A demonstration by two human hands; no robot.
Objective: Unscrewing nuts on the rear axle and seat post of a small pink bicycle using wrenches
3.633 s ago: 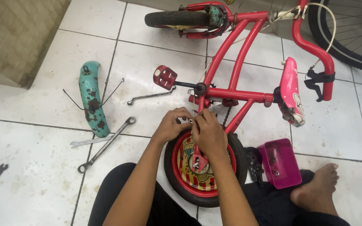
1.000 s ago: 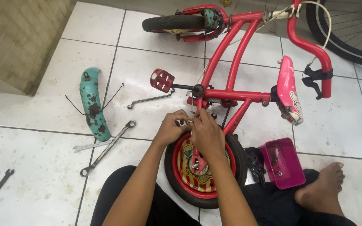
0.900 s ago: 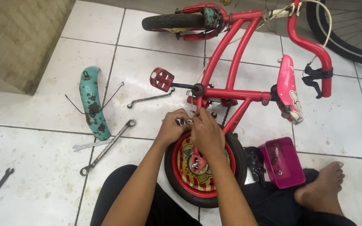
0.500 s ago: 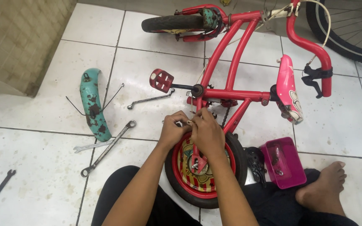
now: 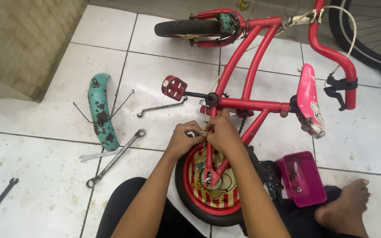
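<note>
**Two hands meet on one small fitting above the rear wheel**

Both hands close on the same spot of the small red children's bicycle frame [image 5: 243, 103], which lies on its side across the white tiled floor [image 5: 45, 176]. The left hand [image 5: 185, 140] and the right hand [image 5: 223, 134] touch fingertip to fingertip, pinching a small metal fitting [image 5: 203, 133] on the red stay just above the red-rimmed rear wheel [image 5: 212, 185]; what the fitting is stays too small to tell. The stay's long axis runs away from the person, up toward the crank and red pedal [image 5: 174, 87]. The right hand sits on the stay itself; the left comes in from the side. A long silver combination spanner [image 5: 115, 158] lies well apart, on the left hand's side.
</note>
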